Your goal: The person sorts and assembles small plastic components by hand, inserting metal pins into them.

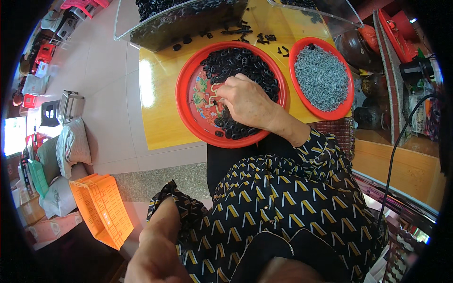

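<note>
A head-worn fisheye looks steeply down from close above the shirt, bottom centre, toward the tray, upper centre, farther off.

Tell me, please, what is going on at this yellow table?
A person has the right hand over a round red tray partly covered with small black parts; whether the fingers hold one is hidden. The left hand is off the table, near the picture's lower edge, and what it may hold cannot be seen. To the tray's right, a smaller red dish holds many small silver pieces.
</note>
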{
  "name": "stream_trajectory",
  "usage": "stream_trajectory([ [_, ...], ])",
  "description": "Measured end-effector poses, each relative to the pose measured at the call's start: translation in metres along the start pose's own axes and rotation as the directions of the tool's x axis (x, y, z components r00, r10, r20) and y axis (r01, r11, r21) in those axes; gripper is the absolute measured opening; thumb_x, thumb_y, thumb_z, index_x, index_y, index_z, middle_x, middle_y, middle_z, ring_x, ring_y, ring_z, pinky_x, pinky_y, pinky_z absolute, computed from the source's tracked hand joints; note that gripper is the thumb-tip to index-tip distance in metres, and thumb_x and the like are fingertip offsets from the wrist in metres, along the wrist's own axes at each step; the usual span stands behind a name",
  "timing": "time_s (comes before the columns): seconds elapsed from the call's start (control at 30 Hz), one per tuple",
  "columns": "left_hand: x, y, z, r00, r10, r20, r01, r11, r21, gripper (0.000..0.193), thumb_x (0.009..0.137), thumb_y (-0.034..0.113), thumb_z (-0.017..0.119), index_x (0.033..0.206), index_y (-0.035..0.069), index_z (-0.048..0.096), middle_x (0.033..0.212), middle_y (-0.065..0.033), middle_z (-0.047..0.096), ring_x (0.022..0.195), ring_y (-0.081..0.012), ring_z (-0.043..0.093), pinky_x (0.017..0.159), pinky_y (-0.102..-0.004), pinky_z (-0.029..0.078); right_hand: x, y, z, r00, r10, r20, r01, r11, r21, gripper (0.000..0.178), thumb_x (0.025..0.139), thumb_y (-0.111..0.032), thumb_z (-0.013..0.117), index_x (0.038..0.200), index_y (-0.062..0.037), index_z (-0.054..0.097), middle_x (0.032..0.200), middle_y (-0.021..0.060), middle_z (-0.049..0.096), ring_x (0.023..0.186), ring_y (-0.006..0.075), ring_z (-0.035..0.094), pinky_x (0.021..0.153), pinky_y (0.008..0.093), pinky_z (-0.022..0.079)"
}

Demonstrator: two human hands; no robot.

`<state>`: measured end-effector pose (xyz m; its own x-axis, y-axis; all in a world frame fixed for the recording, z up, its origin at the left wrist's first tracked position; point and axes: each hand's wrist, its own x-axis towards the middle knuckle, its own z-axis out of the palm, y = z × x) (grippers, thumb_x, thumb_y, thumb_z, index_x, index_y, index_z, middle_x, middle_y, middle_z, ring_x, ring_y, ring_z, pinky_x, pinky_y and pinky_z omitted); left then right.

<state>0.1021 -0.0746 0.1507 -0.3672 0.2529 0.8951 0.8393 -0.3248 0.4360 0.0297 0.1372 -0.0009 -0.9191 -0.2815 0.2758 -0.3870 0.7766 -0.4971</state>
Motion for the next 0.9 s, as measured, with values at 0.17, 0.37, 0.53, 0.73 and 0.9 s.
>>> stream_trajectory([
  [0.17,-0.022,-0.046,-0.002,0.930,-0.356,-0.093,0.367,0.903,0.222,0.021,0.060,-0.005,0.058,0.081,-0.004,0.055,0.067,-0.0103,0.054,0.060,-0.0199,0.053,0.057,-0.0285,0.042,-0.001,0.006,-0.004,1.000,-0.002,0.001,0.002,1.000,-0.013,0.011,0.068,-0.004,0.058,0.079,-0.0027,0.059,0.073,0.0109,0.052,0.072,0.0276,0.049,0.068,0.0347,0.041],
  [0.37,-0.080,-0.104,0.005,0.770,-0.635,-0.070,0.589,0.662,0.464,0.017,0.067,-0.011,0.057,0.082,-0.004,0.056,0.074,-0.0133,0.056,0.065,-0.0225,0.056,0.058,-0.0264,0.043,0.007,0.000,0.004,0.998,-0.011,0.056,0.012,1.000,-0.011,0.010,0.065,-0.003,0.053,0.074,-0.0016,0.058,0.075,0.0153,0.055,0.075,0.0304,0.052,0.071,0.0368,0.043],
  [0.53,-0.107,-0.130,0.008,0.763,-0.646,-0.033,0.539,0.607,0.584,0.017,0.066,-0.009,0.057,0.081,-0.002,0.056,0.075,-0.0131,0.055,0.069,-0.0273,0.054,0.061,-0.0323,0.044,0.014,0.000,0.013,0.995,0.026,0.091,-0.023,0.999,-0.027,0.010,0.065,-0.005,0.054,0.074,-0.0012,0.058,0.076,0.0163,0.056,0.076,0.0308,0.053,0.072,0.0374,0.043],
  [0.73,-0.106,-0.138,0.017,0.820,-0.567,0.079,0.348,0.604,0.717,0.018,0.062,-0.002,0.060,0.078,0.002,0.054,0.075,-0.0107,0.051,0.072,-0.0284,0.048,0.063,-0.0369,0.039,0.007,0.002,0.006,0.998,0.024,0.049,-0.024,1.000,0.007,0.011,0.066,-0.004,0.054,0.076,-0.0015,0.058,0.077,0.0166,0.056,0.077,0.0320,0.052,0.071,0.0382,0.044],
  [0.9,-0.103,-0.138,0.031,0.701,-0.688,0.189,0.278,0.507,0.816,0.018,0.060,0.008,0.064,0.073,0.004,0.053,0.075,-0.0098,0.050,0.074,-0.0271,0.046,0.065,-0.0372,0.035,-0.007,0.003,-0.004,1.000,0.025,-0.003,-0.025,0.998,0.060,0.010,0.067,-0.003,0.052,0.075,-0.0015,0.057,0.076,0.0166,0.055,0.076,0.0318,0.052,0.070,0.0384,0.043],
])
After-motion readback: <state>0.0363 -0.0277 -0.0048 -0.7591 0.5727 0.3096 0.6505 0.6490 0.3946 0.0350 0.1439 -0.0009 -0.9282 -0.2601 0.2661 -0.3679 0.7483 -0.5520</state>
